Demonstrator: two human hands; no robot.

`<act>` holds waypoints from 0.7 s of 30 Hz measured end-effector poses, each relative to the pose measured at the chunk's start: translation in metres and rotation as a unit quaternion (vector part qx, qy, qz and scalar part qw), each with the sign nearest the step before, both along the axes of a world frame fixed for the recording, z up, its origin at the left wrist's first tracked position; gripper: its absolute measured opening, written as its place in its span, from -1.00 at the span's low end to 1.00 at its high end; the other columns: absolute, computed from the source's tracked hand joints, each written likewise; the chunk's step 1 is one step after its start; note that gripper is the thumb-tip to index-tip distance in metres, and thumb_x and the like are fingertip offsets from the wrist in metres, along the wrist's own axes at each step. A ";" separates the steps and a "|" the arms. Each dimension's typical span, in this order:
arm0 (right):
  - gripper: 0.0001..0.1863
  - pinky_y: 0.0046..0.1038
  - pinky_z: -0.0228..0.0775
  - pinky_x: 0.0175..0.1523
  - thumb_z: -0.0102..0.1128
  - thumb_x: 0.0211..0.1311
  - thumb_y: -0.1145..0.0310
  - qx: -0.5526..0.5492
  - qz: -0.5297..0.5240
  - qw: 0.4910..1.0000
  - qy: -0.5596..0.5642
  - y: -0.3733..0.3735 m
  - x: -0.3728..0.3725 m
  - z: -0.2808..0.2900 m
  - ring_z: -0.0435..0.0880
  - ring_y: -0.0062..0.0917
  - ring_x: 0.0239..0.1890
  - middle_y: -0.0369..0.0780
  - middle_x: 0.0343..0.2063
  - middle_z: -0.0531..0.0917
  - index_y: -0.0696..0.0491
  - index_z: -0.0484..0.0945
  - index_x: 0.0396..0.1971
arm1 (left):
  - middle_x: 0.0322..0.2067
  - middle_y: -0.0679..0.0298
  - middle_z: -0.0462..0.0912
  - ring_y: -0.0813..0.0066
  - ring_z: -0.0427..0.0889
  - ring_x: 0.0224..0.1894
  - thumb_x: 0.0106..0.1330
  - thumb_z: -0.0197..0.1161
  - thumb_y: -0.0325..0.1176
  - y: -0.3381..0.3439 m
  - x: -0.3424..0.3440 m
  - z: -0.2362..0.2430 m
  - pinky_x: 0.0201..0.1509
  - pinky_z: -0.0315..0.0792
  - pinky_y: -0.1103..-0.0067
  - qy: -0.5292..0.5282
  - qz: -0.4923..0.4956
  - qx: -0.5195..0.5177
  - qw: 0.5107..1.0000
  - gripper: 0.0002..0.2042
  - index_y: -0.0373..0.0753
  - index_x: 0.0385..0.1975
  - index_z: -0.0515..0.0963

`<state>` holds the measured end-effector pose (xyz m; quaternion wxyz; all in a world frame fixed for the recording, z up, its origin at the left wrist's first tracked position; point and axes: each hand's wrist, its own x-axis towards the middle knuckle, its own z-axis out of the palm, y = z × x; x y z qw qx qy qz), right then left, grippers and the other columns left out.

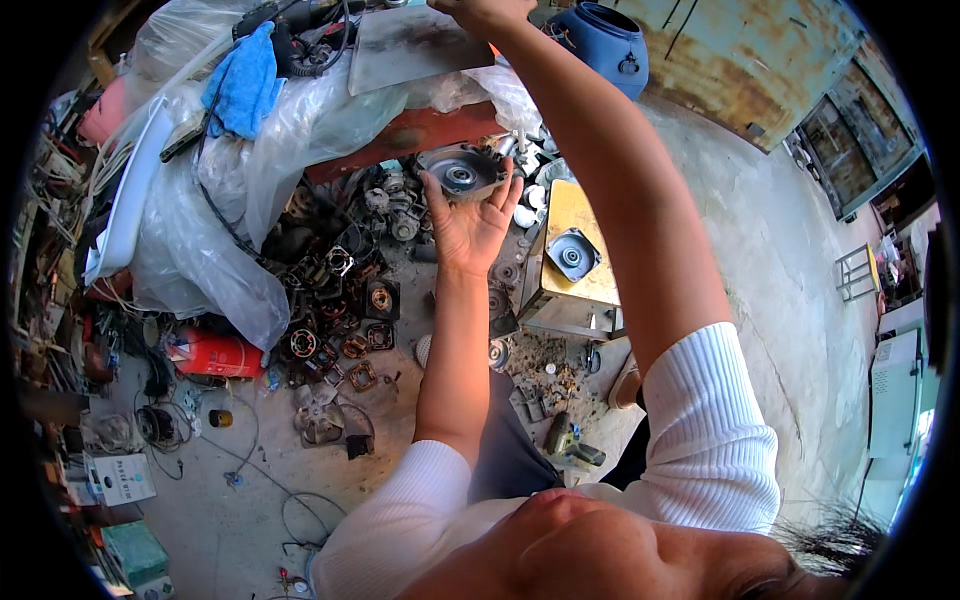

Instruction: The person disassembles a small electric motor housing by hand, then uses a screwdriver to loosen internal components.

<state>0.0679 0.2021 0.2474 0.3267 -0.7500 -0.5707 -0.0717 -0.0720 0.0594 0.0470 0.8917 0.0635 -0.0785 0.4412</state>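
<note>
My left hand is raised palm up in the middle of the view, its fingers and thumb gripping a grey metal motor end cover with a round bearing seat at its centre. Stretched far forward, my right hand is at the upper edge beside a flat grey metal plate; its fingers are cut off there, so what they do is hidden. Another motor end cover of similar shape lies on a small stool with a worn yellow top, to the right of my left hand.
Motor parts and grime cover the floor at centre left. Clear plastic sheeting and a blue cloth drape the bench. A red cylinder, a cordless drill, a blue barrel and a loose cable are around me.
</note>
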 end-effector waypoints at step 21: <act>-0.46 -0.19 0.54 -0.01 0.10 0.06 0.44 -0.001 0.126 0.979 -0.158 0.072 0.065 -0.039 0.70 -0.15 -0.10 -0.01 -0.15 0.70 -0.17 0.59 0.12 | 0.21 0.15 0.50 0.11 0.35 0.34 0.10 0.38 0.22 0.002 0.006 -0.004 0.46 0.07 0.14 -0.026 -0.023 -0.015 0.999 -0.24 -0.14 0.22 0.42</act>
